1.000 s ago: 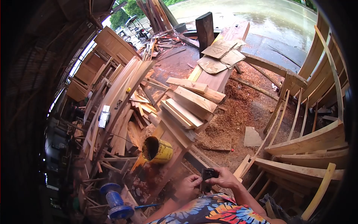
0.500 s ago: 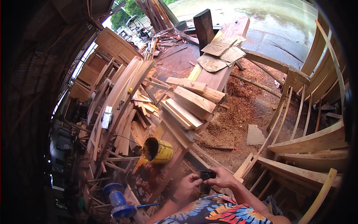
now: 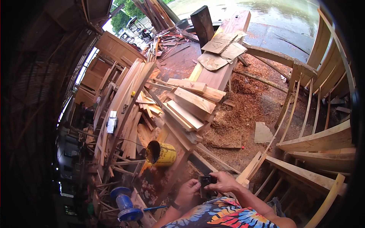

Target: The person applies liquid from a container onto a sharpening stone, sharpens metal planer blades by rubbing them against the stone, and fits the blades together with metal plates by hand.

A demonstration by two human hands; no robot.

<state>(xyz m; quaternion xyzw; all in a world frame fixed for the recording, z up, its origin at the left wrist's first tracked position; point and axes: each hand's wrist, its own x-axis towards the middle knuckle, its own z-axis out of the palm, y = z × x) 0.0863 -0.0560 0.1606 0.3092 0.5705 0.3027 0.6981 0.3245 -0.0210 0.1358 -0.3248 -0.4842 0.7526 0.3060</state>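
Note:
Close to my body, both hands meet at a small dark, box-like object point(image 3: 205, 180), too small and dark to name. My left hand point(image 3: 189, 191) pinches its left side with thumb and forefinger. From the right, my right hand point(image 3: 223, 182) grips the other side, its fingers bent over the top. Beyond them a yellow bucket point(image 3: 165, 154), stained and lying on its side or strongly tilted, rests on the wooden bench with its mouth facing left. A blue spool-shaped object point(image 3: 124, 204) stands to the left, with a blue stick point(image 3: 155, 208) beside it.
Stacked planks point(image 3: 192, 104) lie on the bench ahead, with cardboard pieces point(image 3: 221, 52) farther along. Curved wooden frames point(image 3: 315, 140) stand at the right. Wood shavings point(image 3: 243, 110) cover the floor. More boards point(image 3: 127, 87) lean at the left, bearing a small white device point(image 3: 111, 122).
The view has shifted slightly. Both hands still hold the small dark object, which sits a little more to the left and lower.

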